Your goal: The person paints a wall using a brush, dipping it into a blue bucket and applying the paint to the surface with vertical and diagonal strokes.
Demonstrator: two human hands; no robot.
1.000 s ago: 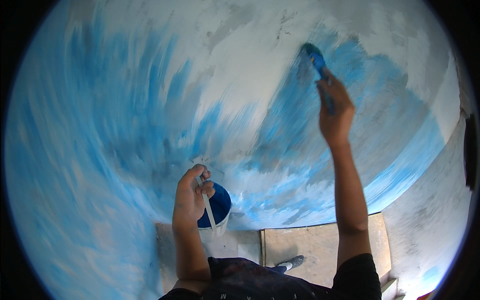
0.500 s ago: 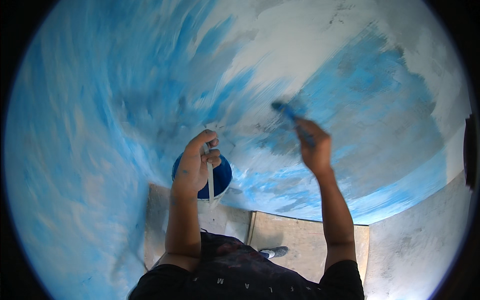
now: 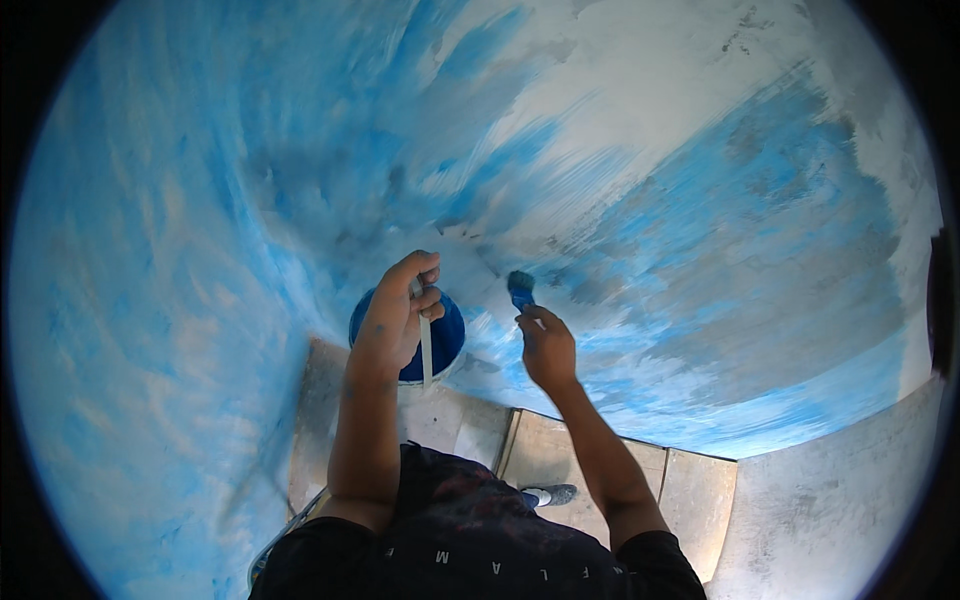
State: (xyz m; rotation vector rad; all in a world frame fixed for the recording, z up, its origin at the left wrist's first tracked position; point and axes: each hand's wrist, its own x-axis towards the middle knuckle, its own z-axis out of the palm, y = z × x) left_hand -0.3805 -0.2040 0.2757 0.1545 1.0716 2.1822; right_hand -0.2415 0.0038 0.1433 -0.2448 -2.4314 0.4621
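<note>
My left hand (image 3: 405,315) is closed round the pale strap handle (image 3: 426,350) of a bucket. The bucket (image 3: 447,335) has a deep blue inside and hangs below that hand, partly hidden by it. In my right hand (image 3: 548,348) is a paintbrush (image 3: 520,288) with a blue handle and dark, paint-stained bristles. Its bristles point up and away, a little right of the bucket. Whether they touch the wall I cannot tell. Ahead spreads a wall (image 3: 600,110) brushed with blue, grey and white streaks.
Under me lie wooden floor boards (image 3: 545,450); a foot in a grey shoe (image 3: 562,494) stands on them. Bare grey wall (image 3: 830,500) continues at the lower right. A dark object (image 3: 940,300) sits at the far right edge. Part of a rounded rim (image 3: 268,550) shows by my left sleeve.
My right hand has brought the paintbrush left and down, from the painted patch toward the bucket. The left hand still holds the bucket by its handle, nearly in place. The view has shifted slightly.
</note>
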